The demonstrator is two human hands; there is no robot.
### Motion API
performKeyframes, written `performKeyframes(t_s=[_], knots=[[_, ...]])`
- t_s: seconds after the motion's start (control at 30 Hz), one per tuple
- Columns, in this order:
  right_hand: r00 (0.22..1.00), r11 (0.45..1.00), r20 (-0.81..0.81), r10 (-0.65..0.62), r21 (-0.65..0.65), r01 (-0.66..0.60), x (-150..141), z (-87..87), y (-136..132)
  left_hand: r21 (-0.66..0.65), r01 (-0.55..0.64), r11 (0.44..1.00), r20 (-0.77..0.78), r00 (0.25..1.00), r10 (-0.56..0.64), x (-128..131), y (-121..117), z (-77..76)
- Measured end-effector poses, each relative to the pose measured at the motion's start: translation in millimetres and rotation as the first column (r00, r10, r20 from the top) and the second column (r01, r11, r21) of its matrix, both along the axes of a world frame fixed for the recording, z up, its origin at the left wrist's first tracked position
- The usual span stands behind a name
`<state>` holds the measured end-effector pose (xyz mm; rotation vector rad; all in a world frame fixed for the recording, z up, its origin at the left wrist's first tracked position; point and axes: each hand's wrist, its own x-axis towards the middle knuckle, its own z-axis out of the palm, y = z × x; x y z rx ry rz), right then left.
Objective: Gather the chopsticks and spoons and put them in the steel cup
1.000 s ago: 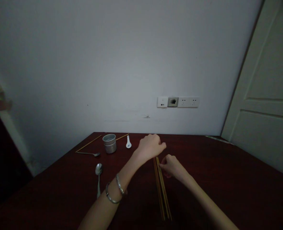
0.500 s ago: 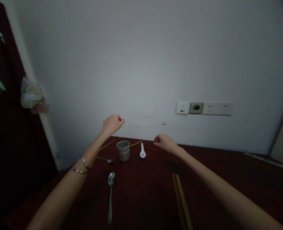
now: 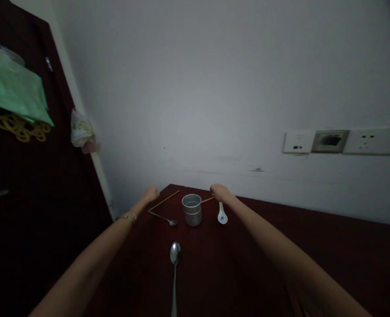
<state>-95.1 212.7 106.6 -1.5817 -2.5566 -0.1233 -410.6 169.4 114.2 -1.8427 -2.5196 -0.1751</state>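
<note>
My left hand is closed near the table's far left corner, just beyond the left chopstick. Whatever its curled fingers hold, if anything, is hidden. My right hand, closed as well, hovers by the end of another chopstick and hides the tip of a white soup spoon's handle. I cannot make out anything in it. Between the hands stands a grey metal cup, upright. A small metal spoon lies left of the cup, and a longer metal spoon lies nearer to me.
Dim chopsticks lie under my right forearm on the dark red table. Behind it rises a white wall with sockets. At left, a dark door carries a green cloth; a plastic bag hangs beside it.
My view has turned to the left, so the table things sit farther right. My left hand has come down toward the table corner. My right hand has moved left, over the soup spoon's handle.
</note>
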Motion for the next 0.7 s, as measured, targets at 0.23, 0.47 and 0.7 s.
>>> performKeyframes(t_s=[0.23, 0.47, 0.7], knots=[[0.992, 0.993, 0.053, 0.114, -0.024, -0.113, -25.5, -27.5, 13.4, -0.042, -0.003, 0.999, -0.069, 0.998, 0.0, -8.9, 10.1, -27.5], [0.98, 0.985, 0.1, 0.17, -0.033, -0.167, -31.2, -45.4, 15.5, -0.07, 0.019, 0.997, -0.136, 0.99, -0.028, 5.3, 17.2, -46.0], [0.974, 0.983, 0.13, 0.186, -0.016, -0.185, -33.7, -52.6, 17.3, -0.065, 0.03, 0.997, -0.188, 0.981, -0.042, 17.3, 18.8, -55.2]])
